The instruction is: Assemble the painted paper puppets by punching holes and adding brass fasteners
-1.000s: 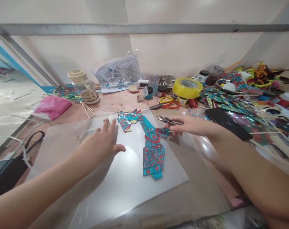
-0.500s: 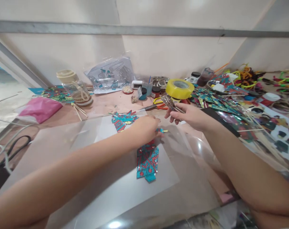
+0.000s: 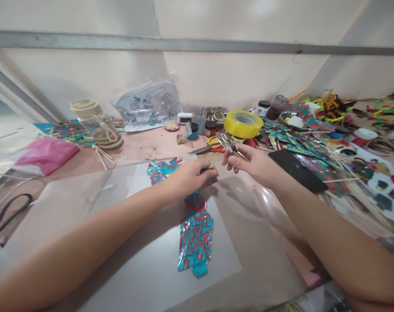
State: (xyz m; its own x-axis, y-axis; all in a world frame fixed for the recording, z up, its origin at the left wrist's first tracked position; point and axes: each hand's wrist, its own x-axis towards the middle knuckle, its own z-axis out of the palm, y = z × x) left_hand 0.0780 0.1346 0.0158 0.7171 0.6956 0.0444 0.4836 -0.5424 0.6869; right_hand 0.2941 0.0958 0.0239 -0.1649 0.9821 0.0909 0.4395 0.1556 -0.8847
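A flat cut-out figure (image 3: 196, 237), painted turquoise and red under a shiny clear layer, lies on a white sheet (image 3: 144, 277). My left hand (image 3: 194, 177) is closed at its middle, thumb and fingers pinching a small part of it. The hand and forearm hide some of the figure, while its spiky upper part shows beyond the wrist. To the right, my right hand (image 3: 247, 161) is wrapped round a silver plier-like hole punch (image 3: 226, 141), its head pointing up and left. The punch is held above the table, apart from the figure.
Orange-handled scissors (image 3: 205, 149) and a yellow tape roll (image 3: 244, 123) lie beyond my hands. Paint jars (image 3: 211, 127) and a clear bottle (image 3: 97, 123) stand along the back. At right are many painted cut-outs (image 3: 291, 141), sticks and a black object (image 3: 296, 171).
My left fingers have closed on the figure's small side part, which stuck out beyond them before. The figure's lower end has shifted nearer me. My right hand keeps the punch.
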